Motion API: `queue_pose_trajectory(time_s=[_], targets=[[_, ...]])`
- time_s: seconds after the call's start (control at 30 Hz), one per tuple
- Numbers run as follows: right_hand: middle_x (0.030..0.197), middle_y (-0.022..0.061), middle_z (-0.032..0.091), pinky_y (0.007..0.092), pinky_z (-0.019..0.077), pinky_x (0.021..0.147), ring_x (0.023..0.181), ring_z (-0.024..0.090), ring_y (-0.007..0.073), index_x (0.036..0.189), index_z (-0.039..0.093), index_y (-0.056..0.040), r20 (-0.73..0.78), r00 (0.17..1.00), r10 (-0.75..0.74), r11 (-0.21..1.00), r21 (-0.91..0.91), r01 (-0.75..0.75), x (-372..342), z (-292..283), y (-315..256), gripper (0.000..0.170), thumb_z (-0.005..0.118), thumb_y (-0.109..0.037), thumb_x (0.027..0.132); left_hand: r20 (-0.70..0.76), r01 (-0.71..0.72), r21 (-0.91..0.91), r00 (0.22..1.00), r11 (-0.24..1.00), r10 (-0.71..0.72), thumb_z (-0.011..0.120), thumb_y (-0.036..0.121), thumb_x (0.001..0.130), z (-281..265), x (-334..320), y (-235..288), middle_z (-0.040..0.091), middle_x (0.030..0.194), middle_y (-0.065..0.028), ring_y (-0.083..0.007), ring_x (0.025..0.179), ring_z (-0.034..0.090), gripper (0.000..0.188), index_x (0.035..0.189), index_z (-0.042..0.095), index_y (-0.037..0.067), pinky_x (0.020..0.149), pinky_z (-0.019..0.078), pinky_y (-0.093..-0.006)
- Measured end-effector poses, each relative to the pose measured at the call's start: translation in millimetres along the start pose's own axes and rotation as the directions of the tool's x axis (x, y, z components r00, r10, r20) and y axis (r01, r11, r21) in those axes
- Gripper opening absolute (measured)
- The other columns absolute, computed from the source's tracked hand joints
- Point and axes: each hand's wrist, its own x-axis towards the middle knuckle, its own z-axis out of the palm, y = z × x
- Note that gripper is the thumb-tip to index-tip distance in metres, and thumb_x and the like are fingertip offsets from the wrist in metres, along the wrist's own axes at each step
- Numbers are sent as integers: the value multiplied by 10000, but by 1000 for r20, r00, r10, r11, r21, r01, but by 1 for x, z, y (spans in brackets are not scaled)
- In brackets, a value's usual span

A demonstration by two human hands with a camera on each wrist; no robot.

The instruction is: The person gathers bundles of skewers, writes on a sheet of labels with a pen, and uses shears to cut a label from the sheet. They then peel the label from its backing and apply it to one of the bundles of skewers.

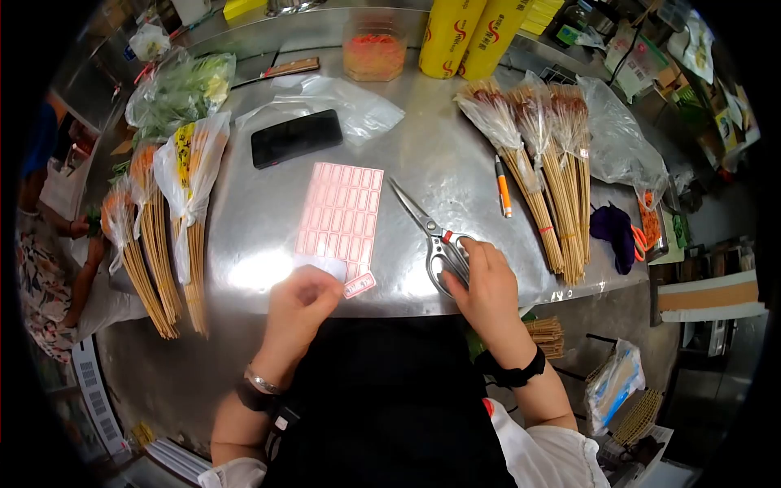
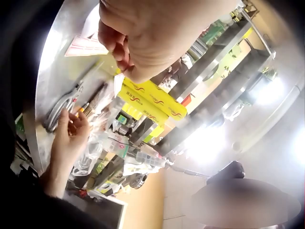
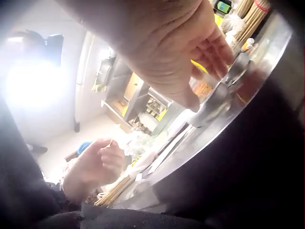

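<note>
In the head view my left hand (image 1: pixel 303 309) pinches a small red-bordered sticker label (image 1: pixel 359 285) with handwriting on it, between thumb and forefinger. The label hangs over the lower edge of a sheet of blank red-bordered labels (image 1: pixel 340 213) on the steel table. My right hand (image 1: pixel 490 294) is over the handles of a pair of metal scissors (image 1: pixel 438 236), its fingers loosely bent and spread from the thumb. The scissors lie flat, blades pointing away to the upper left. In the right wrist view the thumb of the right hand (image 3: pixel 167 57) is right at a handle loop.
Bagged bundles of skewers (image 1: pixel 194 236) lie at the left, more skewers (image 1: pixel 561 187) at the right beside an orange pen (image 1: pixel 503 191). A black phone (image 1: pixel 297 138) rests behind the sheet. Farther back stand a tub (image 1: pixel 374 53) and yellow rolls (image 1: pixel 468 37). Another person (image 1: pixel 53 268) is at far left.
</note>
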Motion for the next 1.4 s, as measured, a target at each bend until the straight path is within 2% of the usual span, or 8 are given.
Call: queue_pose_trajectory(time_s=[0.23,0.37,0.43,0.5,0.7,1.0,1.03,1.4], targets=[[872,131,633,371,518,652,722,625,287,1193,549,-14,133,976,171,977,107,-185,3,7,12,504,715,-40,718,-101,-246,43,963,968,250,640,8,889,10,15,2,594,855,-11,-64,784,559,33,869,617,23,656,482,-196],[815,65,635,305,475,570,636,592,166,1292,517,-47,453,823,344,595,572,-564,-4,-4,20,539,682,-30,780,-52,-158,-132,987,979,153,608,-19,893,2,16,4,660,1084,-129,-145,972,632,33,898,609,14,804,558,-274],[792,8,621,246,439,531,619,554,82,1362,490,-69,626,713,316,280,657,-700,-16,-13,17,577,678,-23,818,-42,-161,-172,987,972,156,598,-26,891,-1,13,2,659,1118,-163,-161,970,644,33,893,601,7,808,564,-284],[838,-13,583,205,436,657,735,535,57,1354,505,-73,660,724,203,212,692,-690,-34,-25,7,585,754,-78,825,-44,-161,-228,987,960,155,588,-32,888,3,14,4,661,1123,-181,-172,957,653,35,884,593,3,812,569,-292],[934,-4,582,237,460,789,860,546,87,1306,525,-62,687,727,23,467,635,-615,-50,-14,-22,606,817,-166,785,-36,-142,-282,990,949,138,559,-40,894,16,15,12,666,1108,-188,-194,948,666,45,882,581,-2,818,576,-311],[916,25,599,276,482,797,840,556,113,1268,544,-32,661,737,143,440,624,-645,-50,-1,-9,657,849,-114,692,-74,-130,-159,990,979,120,602,21,933,-9,9,-4,661,1163,-142,-134,978,637,26,930,577,14,838,538,-269],[842,-22,558,193,405,641,746,514,63,1232,547,-30,596,788,154,467,659,-589,-50,3,-11,615,854,-231,737,-97,-145,-186,987,972,128,608,16,928,-18,7,-4,669,1134,-123,-125,986,633,30,929,579,9,853,520,-262],[1127,136,665,275,523,800,944,645,170,1317,534,36,392,891,230,752,509,-419,-33,19,9,478,692,-79,881,-316,-234,-135,931,963,182,619,47,936,-89,-29,-9,668,1050,-63,-104,965,619,38,941,609,12,889,496,-267]])
